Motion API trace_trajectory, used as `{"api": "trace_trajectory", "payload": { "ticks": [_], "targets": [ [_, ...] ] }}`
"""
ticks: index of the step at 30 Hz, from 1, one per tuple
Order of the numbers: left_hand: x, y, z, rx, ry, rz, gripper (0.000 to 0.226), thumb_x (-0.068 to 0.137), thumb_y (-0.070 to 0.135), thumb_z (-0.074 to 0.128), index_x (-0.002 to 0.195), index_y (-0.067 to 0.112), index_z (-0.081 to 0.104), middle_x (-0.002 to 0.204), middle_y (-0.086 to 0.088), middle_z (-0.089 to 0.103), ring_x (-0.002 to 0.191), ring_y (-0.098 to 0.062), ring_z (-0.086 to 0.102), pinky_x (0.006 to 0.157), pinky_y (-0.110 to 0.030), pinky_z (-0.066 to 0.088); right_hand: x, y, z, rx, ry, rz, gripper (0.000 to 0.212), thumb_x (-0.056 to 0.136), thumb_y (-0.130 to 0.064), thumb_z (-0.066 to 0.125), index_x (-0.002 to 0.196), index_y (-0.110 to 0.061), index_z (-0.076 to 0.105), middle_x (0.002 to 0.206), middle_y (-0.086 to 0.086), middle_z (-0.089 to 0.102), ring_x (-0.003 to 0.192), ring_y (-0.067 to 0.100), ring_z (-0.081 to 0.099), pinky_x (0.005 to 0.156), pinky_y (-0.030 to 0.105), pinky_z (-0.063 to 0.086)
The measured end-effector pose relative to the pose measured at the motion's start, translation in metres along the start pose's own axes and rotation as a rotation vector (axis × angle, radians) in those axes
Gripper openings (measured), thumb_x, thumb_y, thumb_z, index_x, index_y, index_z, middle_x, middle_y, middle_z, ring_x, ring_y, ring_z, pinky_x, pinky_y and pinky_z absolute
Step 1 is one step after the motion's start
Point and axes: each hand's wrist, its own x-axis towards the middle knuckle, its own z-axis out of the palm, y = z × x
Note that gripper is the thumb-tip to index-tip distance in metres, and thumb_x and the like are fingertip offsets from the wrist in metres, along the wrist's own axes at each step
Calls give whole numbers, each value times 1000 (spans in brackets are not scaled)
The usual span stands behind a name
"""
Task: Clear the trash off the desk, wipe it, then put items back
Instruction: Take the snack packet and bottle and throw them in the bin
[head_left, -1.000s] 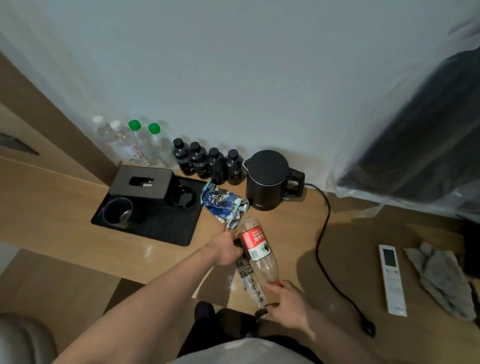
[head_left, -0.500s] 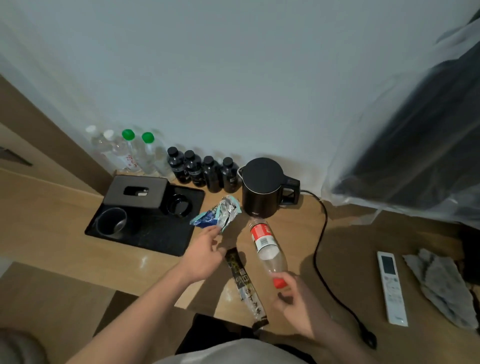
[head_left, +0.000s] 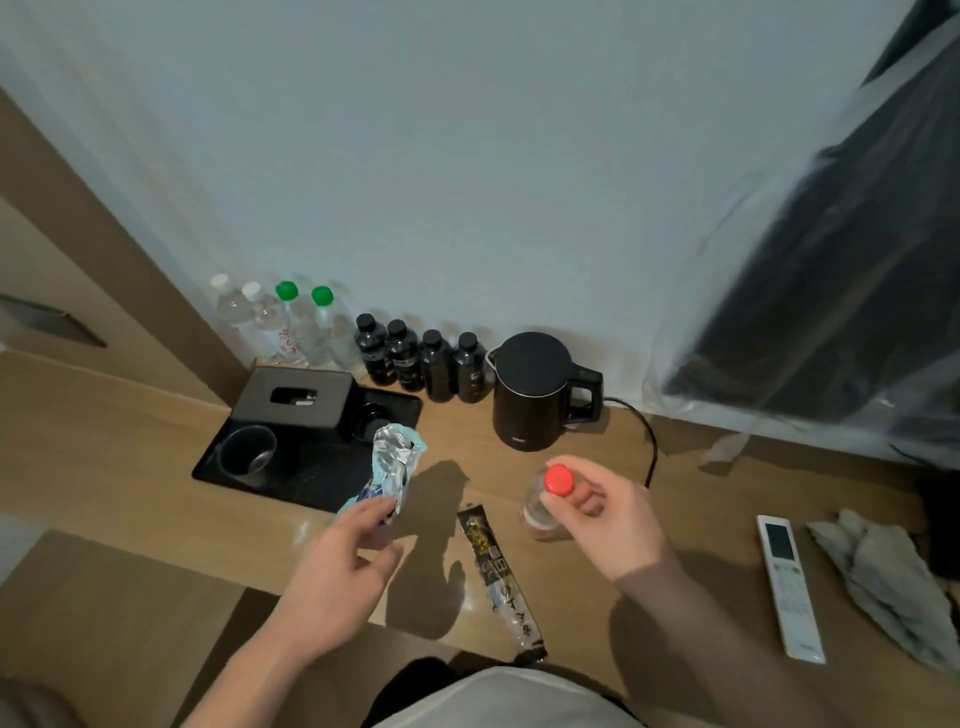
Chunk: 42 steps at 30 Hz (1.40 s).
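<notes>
Above a smooth wooden desk (head_left: 156, 499), the left hand (head_left: 337, 566) pinches a crinkled foil wrapper (head_left: 392, 462); the right hand (head_left: 602, 514) grips a clear plastic bottle (head_left: 540, 514) by its round red cap (head_left: 559, 478), upright over the desk's middle.

Dim, soft overhead light casts hand shadows on the desk (head_left: 156, 467); wide-angle edges bend, perhaps slightly motion-blurred.

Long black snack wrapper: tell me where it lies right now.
In the head view, the long black snack wrapper lies flat on the desk near its front edge, between the left hand and right hand, below the kettle.
</notes>
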Motion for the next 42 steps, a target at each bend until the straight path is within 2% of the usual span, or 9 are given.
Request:
{"api": "trace_trajectory", "payload": {
  "ticks": [5,14,19,22,26,34,37,39,42],
  "targets": [
    [-4,7,-5,18,4,90,54,98,28,68,150,34,52,144,22,52,98,14,59,75,-4,45,-37,-25,-2,4,75,-36,32,87,-32,82,115,-43,70,81,-5,68,77,10,61,75,20,56],
    [-63,-54,-29,60,8,189,52,95,29,70,145,32,58,143,21,55,94,9,64,79,-16,50,-139,-65,38,19,145,9,20,87,-37,81,98,-35,65,81,-8,66,72,11,61,67,22,53],
    [-100,-107,-55,148,-135,222,53,91,21,74,142,32,61,141,20,59,86,1,68,79,-22,54,-198,-61,88,48,276,190,24,88,-43,78,97,-38,56,85,-16,69,74,6,66,72,31,59],
    [-118,-116,-63,212,-201,296,52,93,24,70,143,32,59,140,18,59,89,2,66,86,-24,56,-242,-60,111,88,337,274,29,86,-39,81,99,-35,55,79,-9,73,69,1,69,69,30,58],
    [-159,-111,-65,236,-268,338,56,94,32,68,148,32,53,145,22,50,97,3,65,100,-31,54,-305,-55,136,56,323,323,33,86,-36,82,100,-30,53,72,-5,70,58,1,62,59,24,47],
    [-237,-119,-62,181,-282,385,54,95,32,71,147,35,55,144,15,55,95,4,66,91,-26,57,-382,-51,142,-10,362,276,32,90,-34,78,99,-35,47,81,-12,67,62,11,64,56,36,54],
    [-263,-100,-39,227,-342,425,54,97,29,69,148,36,53,151,14,49,96,1,67,87,-25,61,-418,-38,132,-30,402,311,34,89,-36,78,100,-37,46,80,-4,67,66,15,68,55,38,60],
    [-281,-78,-12,279,-385,482,54,98,29,68,150,33,52,154,16,44,95,1,68,87,-22,59,-452,-27,119,-19,428,334,33,89,-38,78,96,-35,45,69,2,62,57,13,61,51,34,52],
    [-308,-45,35,336,-446,586,55,96,35,67,149,29,54,156,17,43,102,4,67,94,-29,58,-518,-2,96,6,471,388,36,87,-42,79,97,-31,46,69,3,63,54,14,56,54,34,48]
  ]
}}
